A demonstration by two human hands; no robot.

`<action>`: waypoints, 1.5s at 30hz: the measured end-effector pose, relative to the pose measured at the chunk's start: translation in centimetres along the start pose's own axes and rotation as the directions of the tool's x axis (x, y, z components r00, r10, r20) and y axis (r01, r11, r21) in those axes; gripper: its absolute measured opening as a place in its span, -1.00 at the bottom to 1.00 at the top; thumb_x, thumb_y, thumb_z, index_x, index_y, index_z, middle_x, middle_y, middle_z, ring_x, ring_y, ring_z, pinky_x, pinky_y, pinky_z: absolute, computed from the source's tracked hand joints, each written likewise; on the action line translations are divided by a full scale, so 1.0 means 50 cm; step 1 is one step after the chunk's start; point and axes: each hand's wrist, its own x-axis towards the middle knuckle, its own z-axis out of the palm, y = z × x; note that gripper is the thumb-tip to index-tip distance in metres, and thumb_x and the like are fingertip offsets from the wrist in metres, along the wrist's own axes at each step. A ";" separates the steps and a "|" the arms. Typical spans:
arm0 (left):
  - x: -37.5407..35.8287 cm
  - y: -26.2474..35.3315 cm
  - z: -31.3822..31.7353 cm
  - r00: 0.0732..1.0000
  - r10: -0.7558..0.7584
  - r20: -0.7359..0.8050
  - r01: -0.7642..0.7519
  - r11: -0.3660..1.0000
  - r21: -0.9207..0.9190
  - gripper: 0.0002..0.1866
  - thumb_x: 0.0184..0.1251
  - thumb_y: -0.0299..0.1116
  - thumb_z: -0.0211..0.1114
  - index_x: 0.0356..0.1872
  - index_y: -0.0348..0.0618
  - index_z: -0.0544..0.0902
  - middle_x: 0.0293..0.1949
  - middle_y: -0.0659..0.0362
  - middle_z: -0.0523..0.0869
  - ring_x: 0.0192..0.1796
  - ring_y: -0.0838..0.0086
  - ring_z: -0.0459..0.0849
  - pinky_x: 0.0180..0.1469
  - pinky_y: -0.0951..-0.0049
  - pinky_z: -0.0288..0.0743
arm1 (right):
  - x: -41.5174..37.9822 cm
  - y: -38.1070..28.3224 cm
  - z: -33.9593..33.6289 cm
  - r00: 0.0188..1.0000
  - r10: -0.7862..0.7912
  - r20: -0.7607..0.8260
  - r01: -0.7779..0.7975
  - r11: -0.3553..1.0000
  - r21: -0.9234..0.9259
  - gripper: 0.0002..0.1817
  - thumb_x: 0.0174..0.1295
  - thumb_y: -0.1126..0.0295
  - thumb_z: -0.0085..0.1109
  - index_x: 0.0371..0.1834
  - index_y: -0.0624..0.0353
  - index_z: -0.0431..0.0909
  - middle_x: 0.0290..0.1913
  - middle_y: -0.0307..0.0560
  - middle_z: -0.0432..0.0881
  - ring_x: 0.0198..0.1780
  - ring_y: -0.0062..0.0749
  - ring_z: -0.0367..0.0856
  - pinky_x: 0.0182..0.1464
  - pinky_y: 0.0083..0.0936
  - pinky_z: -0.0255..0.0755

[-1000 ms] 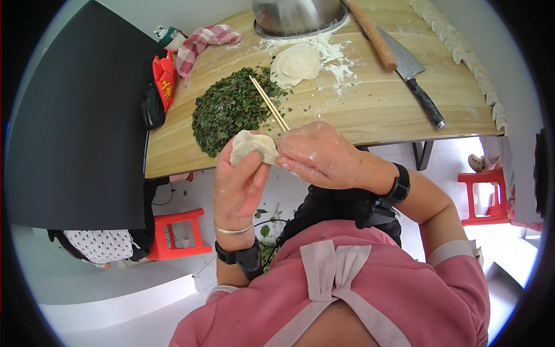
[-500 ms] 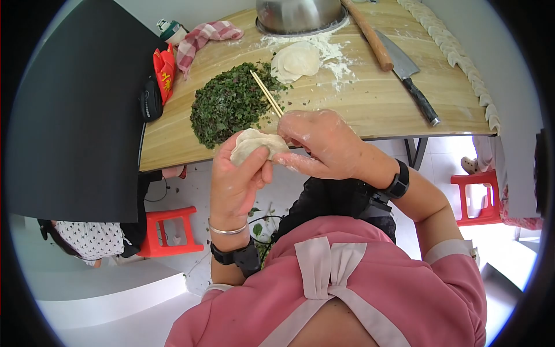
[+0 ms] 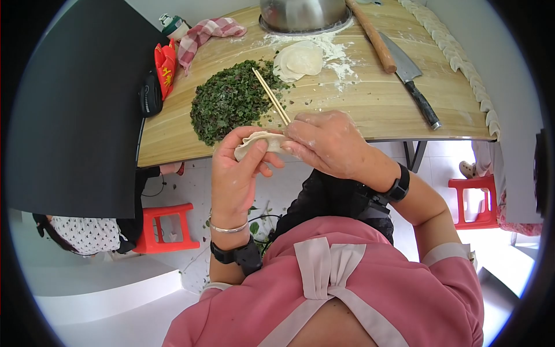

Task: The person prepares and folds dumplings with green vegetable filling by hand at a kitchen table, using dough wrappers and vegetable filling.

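A folded piece of dough (image 3: 272, 142) is held between my two hands near the table's front edge. My left hand (image 3: 240, 165) grips its left part, thumb on top and fingers behind. My right hand (image 3: 329, 141) pinches the dough's right end and also holds a pair of chopsticks (image 3: 270, 95), their tips pointing up and left over the chopped greens (image 3: 228, 101). The greens lie in a heap just beyond my left hand. Flat round dough wrappers (image 3: 298, 59) rest in a stack behind the greens, beside scattered flour (image 3: 341, 61).
A metal pot (image 3: 303, 14) stands at the back. A rolling pin (image 3: 373, 37) and a cleaver (image 3: 407, 69) lie to the right. Shaped dough pieces (image 3: 454, 52) line the table's right edge. A checked cloth (image 3: 205, 37) and red packet (image 3: 165, 69) are at left, near a seated person (image 3: 87, 234).
The dough is folded narrower between my hands. My right hand has turned and its fingers have closed in on the dough's right end. The view has shifted slightly.
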 end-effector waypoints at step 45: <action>0.137 -0.046 0.064 0.966 0.256 0.031 -0.258 0.954 0.152 -0.86 0.27 -0.58 0.22 -0.16 -0.31 0.61 -0.29 0.17 0.67 -0.45 0.60 0.62 -0.47 0.68 0.47 | 0.024 0.095 0.003 0.869 0.483 -0.110 -0.296 0.684 0.667 -0.74 0.14 0.52 0.12 -0.08 0.26 0.45 -0.27 -0.13 0.58 -0.26 -0.56 0.56 -0.27 -0.60 0.46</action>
